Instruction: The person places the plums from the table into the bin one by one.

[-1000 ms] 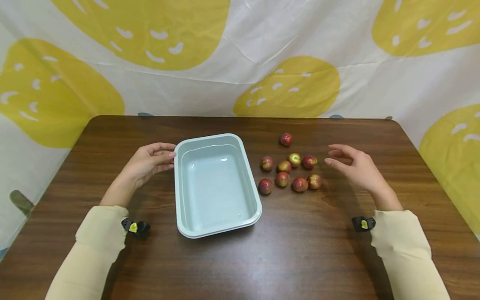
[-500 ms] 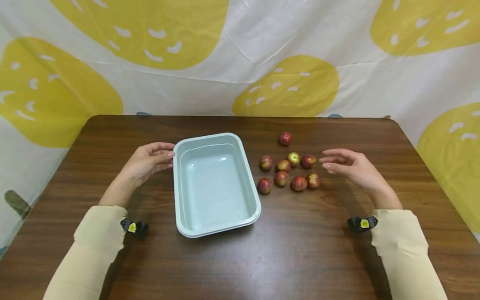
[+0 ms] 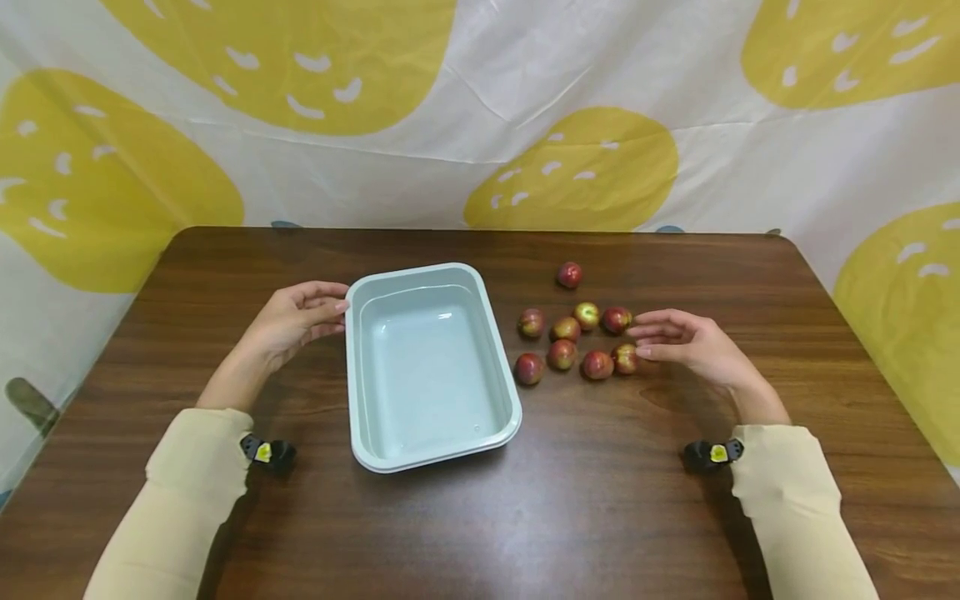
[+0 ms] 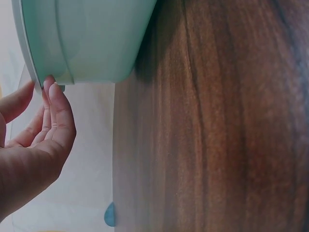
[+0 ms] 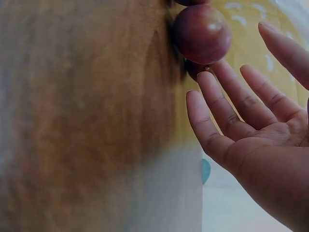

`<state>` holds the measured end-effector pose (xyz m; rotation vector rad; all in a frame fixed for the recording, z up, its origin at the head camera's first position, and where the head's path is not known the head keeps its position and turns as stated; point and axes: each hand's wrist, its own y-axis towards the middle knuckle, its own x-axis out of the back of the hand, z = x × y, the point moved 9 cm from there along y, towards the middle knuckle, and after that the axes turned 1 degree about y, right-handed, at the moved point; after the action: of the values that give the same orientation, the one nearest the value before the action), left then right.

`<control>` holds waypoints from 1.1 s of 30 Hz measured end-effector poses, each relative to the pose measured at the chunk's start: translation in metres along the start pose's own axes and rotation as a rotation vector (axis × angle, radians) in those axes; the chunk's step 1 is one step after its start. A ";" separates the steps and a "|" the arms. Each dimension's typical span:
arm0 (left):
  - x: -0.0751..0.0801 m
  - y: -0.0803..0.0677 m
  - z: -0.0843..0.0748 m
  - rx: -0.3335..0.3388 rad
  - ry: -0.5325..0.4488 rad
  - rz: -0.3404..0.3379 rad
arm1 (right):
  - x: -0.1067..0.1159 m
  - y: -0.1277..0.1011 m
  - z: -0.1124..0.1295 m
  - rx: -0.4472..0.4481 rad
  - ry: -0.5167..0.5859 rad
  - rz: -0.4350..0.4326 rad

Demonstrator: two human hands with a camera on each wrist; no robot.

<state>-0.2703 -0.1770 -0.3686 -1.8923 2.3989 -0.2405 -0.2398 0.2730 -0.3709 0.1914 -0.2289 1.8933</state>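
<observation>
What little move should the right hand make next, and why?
Probably curl the fingers of the right hand around the fruit nearest its thumb: the hand is open and just beside it, while the left hand holds the tub, where no fruit lies.

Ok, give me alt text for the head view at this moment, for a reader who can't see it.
A person's left hand pinches the rim of a pale blue-green tub, while the open right hand is beside nine small reddish and yellow-green fruits. Everything sits on a brown wood-grain table before a yellow-patterned white cloth.
</observation>
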 end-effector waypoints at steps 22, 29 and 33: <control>0.005 0.004 0.006 0.002 0.036 -0.015 | -0.007 0.003 -0.014 -0.056 -0.032 0.044; 0.008 0.008 0.011 -0.001 0.026 -0.011 | -0.007 0.003 -0.015 -0.086 -0.095 0.043; 0.002 0.003 0.003 0.009 0.048 -0.019 | -0.007 0.003 -0.014 -0.095 -0.158 0.045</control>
<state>-0.2727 -0.1784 -0.3715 -1.9278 2.4062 -0.3010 -0.2404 0.2686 -0.3861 0.2740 -0.4330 1.9089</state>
